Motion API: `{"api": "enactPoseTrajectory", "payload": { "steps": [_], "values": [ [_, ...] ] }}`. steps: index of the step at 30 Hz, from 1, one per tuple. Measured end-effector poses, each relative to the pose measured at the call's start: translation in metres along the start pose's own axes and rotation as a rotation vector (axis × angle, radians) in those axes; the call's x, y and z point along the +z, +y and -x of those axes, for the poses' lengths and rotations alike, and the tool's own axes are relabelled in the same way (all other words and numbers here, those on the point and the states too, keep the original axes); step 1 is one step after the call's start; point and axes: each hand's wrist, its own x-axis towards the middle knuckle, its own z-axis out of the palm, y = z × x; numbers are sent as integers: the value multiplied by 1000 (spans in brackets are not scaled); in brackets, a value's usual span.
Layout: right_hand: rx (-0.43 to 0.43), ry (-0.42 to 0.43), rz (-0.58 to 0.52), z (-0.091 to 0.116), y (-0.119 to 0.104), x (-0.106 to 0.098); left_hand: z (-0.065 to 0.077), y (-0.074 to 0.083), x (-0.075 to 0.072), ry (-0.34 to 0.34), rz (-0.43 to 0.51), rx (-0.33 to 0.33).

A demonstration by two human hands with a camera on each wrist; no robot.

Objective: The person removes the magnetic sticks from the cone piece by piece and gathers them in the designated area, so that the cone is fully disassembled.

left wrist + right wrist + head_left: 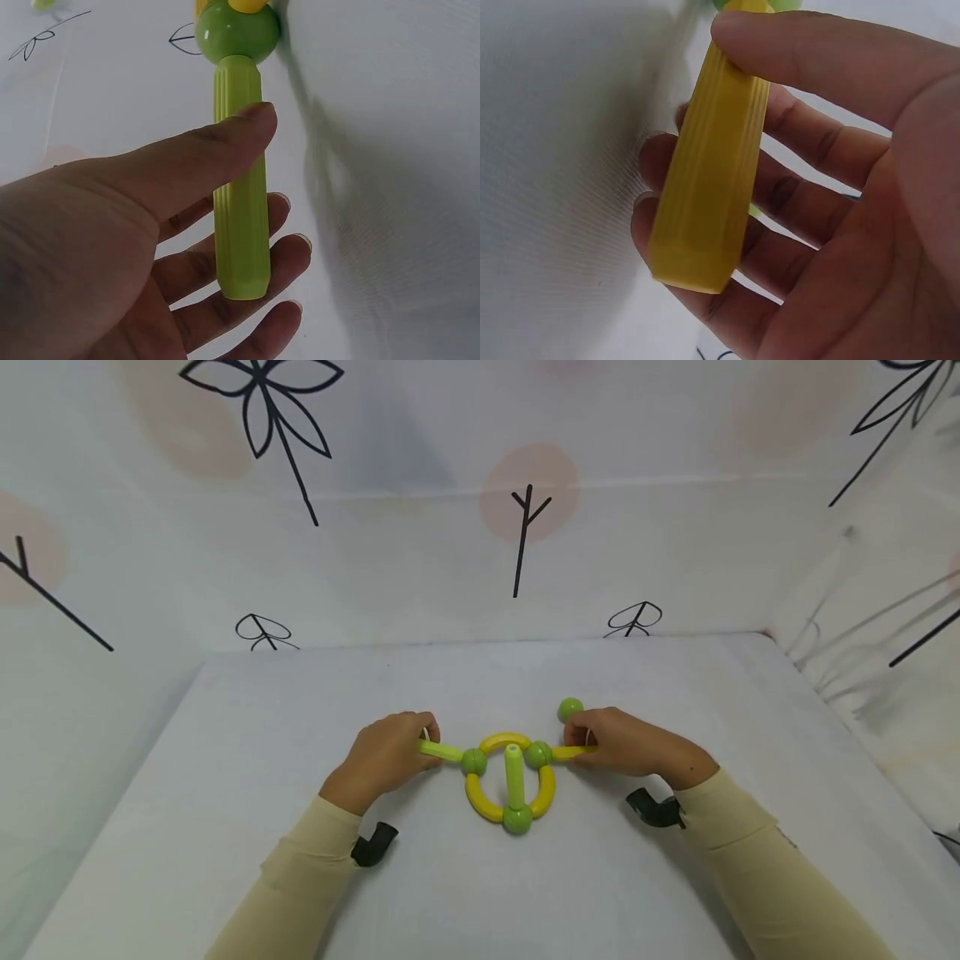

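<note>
A ring of curved yellow pieces (480,802) joined by green balls lies in the middle of the table. My left hand (392,747) pinches a light green ribbed rod (241,180) between thumb and fingers; the rod's far end meets the ring's left ball (474,762). On the other side, my right hand (618,739) grips a yellow ribbed rod (709,172) that meets the right ball (538,754). A second light green rod (514,781) rises from the front ball (517,820), with no hand on it.
A loose green ball (571,709) sits just behind my right hand. White cloth covers the table (300,693), and a patterned cloth (420,552) hangs behind its far edge. A black strap piece (375,845) is at my left wrist, another (654,810) at my right.
</note>
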Motion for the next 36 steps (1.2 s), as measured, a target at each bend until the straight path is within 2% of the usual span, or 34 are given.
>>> {"api": "enactPoseTrajectory", "payload": {
  "steps": [12, 23, 27, 30, 32, 36],
  "values": [
    [-10, -6, 16, -2, 3, 4, -3, -6, 10, -9, -22, 8],
    [36, -15, 19, -1, -2, 4, -1, -4, 9, 3, -52, 31],
    [36, 26, 55, 2, -8, 2, 1, -1, 5, 39, -78, 66],
    [-6, 86, 60, 5, -18, 2, 3, 3, 1, 77, -52, 96],
    [-59, 121, 34, 6, -24, 2, 5, 7, -1, 85, 4, 118],
    [-175, 183, -58, 11, -39, 4, 6, 15, -6, 31, 126, 171]
  ]
}}
